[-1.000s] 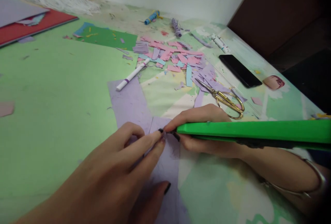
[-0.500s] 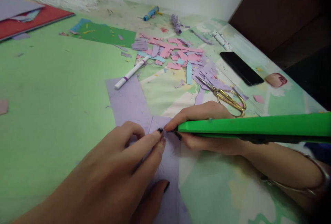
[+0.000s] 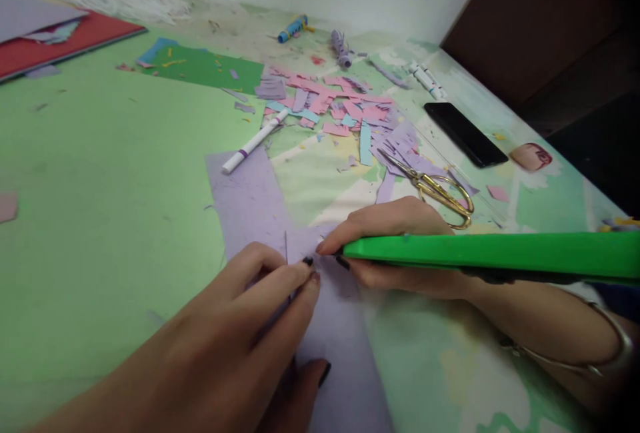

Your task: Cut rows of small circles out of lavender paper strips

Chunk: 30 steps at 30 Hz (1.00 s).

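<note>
A sheet of light purple paper [image 3: 340, 346] lies in front of me. My left hand [image 3: 235, 333] rests on it with bent fingers, its fingertips pressed onto the paper and the thumb apart lower down. A thin dark line or edge shows in the paper by those fingers. In a pen-like grip, my right hand [image 3: 395, 226] holds a long bright green tool [image 3: 480, 250] with a dark underside. Its tip is hidden by the fingers, close to the left fingertips. Beyond the right hand lie gold-handled scissors [image 3: 445, 196].
A white marker [image 3: 255, 142] lies across the paper's far end. Pink, purple and blue scraps [image 3: 330, 103] cover the table's middle. At right are a black phone [image 3: 465, 133] and white markers [image 3: 427, 80]; at back left, a red folder [image 3: 107, 28].
The near part of the purple paper reaches further right than before. The left fingertips sit slightly lower, and the right hand with the green tool has barely moved.
</note>
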### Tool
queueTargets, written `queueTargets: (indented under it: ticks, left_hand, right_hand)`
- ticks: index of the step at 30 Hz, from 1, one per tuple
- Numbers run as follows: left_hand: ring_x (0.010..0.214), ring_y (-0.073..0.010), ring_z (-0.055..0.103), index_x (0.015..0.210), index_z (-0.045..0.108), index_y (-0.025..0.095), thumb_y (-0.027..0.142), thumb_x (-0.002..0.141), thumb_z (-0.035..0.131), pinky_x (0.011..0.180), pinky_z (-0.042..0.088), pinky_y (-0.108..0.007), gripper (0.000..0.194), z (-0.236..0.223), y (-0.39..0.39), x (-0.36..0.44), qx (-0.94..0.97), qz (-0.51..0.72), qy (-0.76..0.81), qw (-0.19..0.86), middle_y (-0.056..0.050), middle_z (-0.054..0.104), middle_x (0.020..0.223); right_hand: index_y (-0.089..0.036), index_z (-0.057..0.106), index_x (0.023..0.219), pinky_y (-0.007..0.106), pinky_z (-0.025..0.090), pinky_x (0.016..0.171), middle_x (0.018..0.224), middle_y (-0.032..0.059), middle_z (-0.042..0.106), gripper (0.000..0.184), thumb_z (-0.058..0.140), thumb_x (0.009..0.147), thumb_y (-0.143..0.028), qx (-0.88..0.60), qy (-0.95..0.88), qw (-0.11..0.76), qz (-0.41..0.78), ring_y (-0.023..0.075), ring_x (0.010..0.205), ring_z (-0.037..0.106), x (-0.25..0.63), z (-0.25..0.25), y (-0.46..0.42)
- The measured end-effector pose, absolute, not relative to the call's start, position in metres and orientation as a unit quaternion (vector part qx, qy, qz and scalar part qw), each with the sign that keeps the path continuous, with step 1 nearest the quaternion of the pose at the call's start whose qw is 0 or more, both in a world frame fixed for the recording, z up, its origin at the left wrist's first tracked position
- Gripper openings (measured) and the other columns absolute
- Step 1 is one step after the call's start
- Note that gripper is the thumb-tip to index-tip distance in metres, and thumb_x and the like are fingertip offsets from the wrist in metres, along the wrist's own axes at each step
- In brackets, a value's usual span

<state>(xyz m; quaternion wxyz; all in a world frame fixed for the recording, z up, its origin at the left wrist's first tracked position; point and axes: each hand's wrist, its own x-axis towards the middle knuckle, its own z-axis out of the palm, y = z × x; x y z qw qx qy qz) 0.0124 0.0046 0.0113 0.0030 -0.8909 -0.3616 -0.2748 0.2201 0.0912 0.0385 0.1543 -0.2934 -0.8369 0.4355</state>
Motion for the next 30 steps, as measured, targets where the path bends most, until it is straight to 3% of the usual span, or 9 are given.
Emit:
queueTargets:
  ticks: [4, 9, 12, 17, 30]
  left_hand:
    - [0.094, -0.0232, 0.058, 0.105, 0.059, 0.016, 0.025, 0.084, 0.053, 0.073, 0.054, -0.033, 0.024, 0.0085, 0.0053, 0.0113, -0.892, -0.280, -0.354, -0.009, -0.007, 0.065, 0.099]
    - [0.117, -0.0312, 0.051, 0.113, 0.058, 0.015, 0.029, 0.080, 0.058, 0.093, 0.049, -0.046, 0.036, 0.0045, 0.0049, 0.0081, -0.891, -0.263, -0.370, 0.013, -0.008, 0.064, 0.108]
    - [0.115, -0.0302, 0.054, 0.114, 0.058, 0.013, 0.036, 0.079, 0.060, 0.099, 0.047, -0.046, 0.042, 0.0033, 0.0035, 0.0062, -0.896, -0.268, -0.353, 0.017, -0.010, 0.064, 0.111]
    - [0.112, -0.0293, 0.057, 0.113, 0.058, 0.012, 0.044, 0.080, 0.059, 0.102, 0.044, -0.045, 0.046, 0.0022, 0.0034, 0.0063, -0.897, -0.269, -0.349, 0.035, -0.010, 0.065, 0.109]
    - [0.108, -0.0294, 0.058, 0.112, 0.057, 0.013, 0.048, 0.078, 0.061, 0.100, 0.043, -0.046, 0.049, 0.0051, 0.0047, 0.0070, -0.900, -0.246, -0.359, 0.026, -0.009, 0.067, 0.106]
  right_hand:
    - [-0.014, 0.070, 0.101, 0.016, 0.049, 0.065, 0.083, 0.0000, 0.070, 0.022, 0.060, 0.082, -0.012, -0.272, -0.832, 0.142, 0.463, 0.0095, 0.072, 0.063, 0.2218, 0.0376, 0.0965]
    - [-0.014, 0.070, 0.102, 0.016, 0.049, 0.064, 0.084, -0.0001, 0.071, 0.023, 0.061, 0.081, -0.012, -0.272, -0.821, 0.141, 0.482, 0.0099, 0.073, 0.064, 0.2221, 0.0369, 0.0996]
    - [-0.014, 0.071, 0.100, 0.016, 0.049, 0.061, 0.083, -0.0007, 0.072, 0.024, 0.059, 0.079, -0.009, -0.285, -0.813, 0.143, 0.487, 0.0099, 0.073, 0.065, 0.2215, 0.0367, 0.0990]
    - [-0.014, 0.072, 0.093, 0.013, 0.047, 0.059, 0.082, -0.0018, 0.072, 0.027, 0.057, 0.074, -0.003, -0.309, -0.810, 0.159, 0.473, 0.0085, 0.073, 0.065, 0.2180, 0.0359, 0.0960]
    - [-0.017, 0.073, 0.092, 0.016, 0.046, 0.060, 0.082, -0.0017, 0.073, 0.027, 0.058, 0.073, -0.007, -0.327, -0.830, 0.164, 0.421, 0.0088, 0.069, 0.065, 0.2153, 0.0360, 0.0947]
